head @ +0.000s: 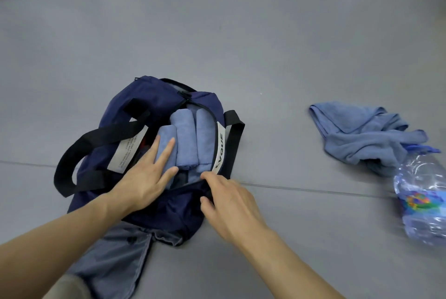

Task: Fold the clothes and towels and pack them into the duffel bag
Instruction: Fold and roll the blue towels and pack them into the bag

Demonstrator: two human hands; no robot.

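Note:
A navy duffel bag with black straps lies unzipped on the grey floor. Three rolled light-blue towels sit side by side in its mouth. My left hand lies flat with straight fingers on the leftmost roll. My right hand pinches the near edge of the bag's opening, fingers curled on the fabric. An unfolded blue towel lies crumpled on the floor to the right.
A clear plastic water bottle with a blue cap lies at the right edge, touching the crumpled towel. A grey garment lies under the bag's near end. A floor seam runs left to right.

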